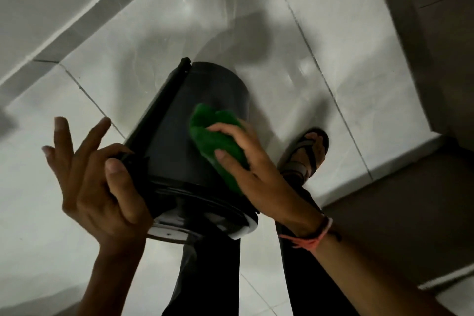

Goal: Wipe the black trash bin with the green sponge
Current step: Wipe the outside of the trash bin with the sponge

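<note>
The black trash bin (pixel 177 120) is held up off the floor and tilted, its base pointing away from me and its rim toward me. My left hand (pixel 95 177) grips the rim on the left side, thumb over the edge, the other fingers spread loose. My right hand (pixel 246 167) presses the green sponge (pixel 215 136) flat against the bin's right side wall, fingers over the sponge. A black bar runs along the bin's left side up to its base.
Pale tiled floor (pixel 333 59) lies below, with a white skirting and wall at the upper left. A darker raised step (pixel 423 187) borders the floor on the right. My sandalled foot (pixel 307 154) and dark trousers are under the bin.
</note>
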`<state>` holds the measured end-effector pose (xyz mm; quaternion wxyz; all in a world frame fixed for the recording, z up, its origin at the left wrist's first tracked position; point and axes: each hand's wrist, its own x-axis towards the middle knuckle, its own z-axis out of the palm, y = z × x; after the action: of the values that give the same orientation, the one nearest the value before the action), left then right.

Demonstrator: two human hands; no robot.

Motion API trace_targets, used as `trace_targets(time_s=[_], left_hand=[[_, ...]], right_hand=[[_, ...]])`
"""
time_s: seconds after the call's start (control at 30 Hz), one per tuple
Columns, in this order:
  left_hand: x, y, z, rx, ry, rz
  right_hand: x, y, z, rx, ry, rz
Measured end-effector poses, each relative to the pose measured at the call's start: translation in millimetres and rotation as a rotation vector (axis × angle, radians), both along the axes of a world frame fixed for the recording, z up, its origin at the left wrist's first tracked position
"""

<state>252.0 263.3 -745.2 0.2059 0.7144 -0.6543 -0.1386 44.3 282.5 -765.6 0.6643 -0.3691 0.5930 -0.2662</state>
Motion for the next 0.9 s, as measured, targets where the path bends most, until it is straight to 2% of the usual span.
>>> trace_targets(time_s=[0.07,0.13,0.2,0.27,0.3,0.37,0.47,0.57,0.63,0.7,0.8,0.9], left_hand=[[3,-2,1,-0.001,0.011,-0.032],[4,1,2,-0.013,0.027,-0.082],[1,7,3,-0.032,0.056,-0.137],[-3,9,1,-0.058,0.079,-0.187],[-3,10,0,-0.065,0.078,-0.207],[-3,9,-1,-0.062,0.057,-0.231],[-6,8,1,-0.065,0.051,-0.327],[-15,4,4,-0.095,0.068,-0.575],[-20,5,6,-0.133,0.026,-0.745],[-20,10,8,-0.164,-0.045,-0.783],[-13,15,8,-0.093,0.071,-0.581],[-14,17,6,0.077,0.201,-0.106]], right_hand=[[-3,10,-29,0.180,0.086,-0.179],[-6,10,-70,0.492,0.099,-0.412],[-11,-1,-112,0.796,-0.087,-0.700],[-17,-20,-140,0.914,-0.206,-0.814],[-20,-32,-147,0.898,-0.176,-0.800],[-21,-55,-145,0.764,0.027,-0.705],[-10,-68,-97,0.356,0.293,-0.427],[-1,-41,-40,0.033,0.276,-0.161],[-8,-29,-18,-0.046,0.281,-0.170],[-27,-36,-17,-0.017,0.338,-0.253],[-46,-62,-39,0.090,0.383,-0.283],[-23,-81,-56,0.133,0.334,-0.100]])
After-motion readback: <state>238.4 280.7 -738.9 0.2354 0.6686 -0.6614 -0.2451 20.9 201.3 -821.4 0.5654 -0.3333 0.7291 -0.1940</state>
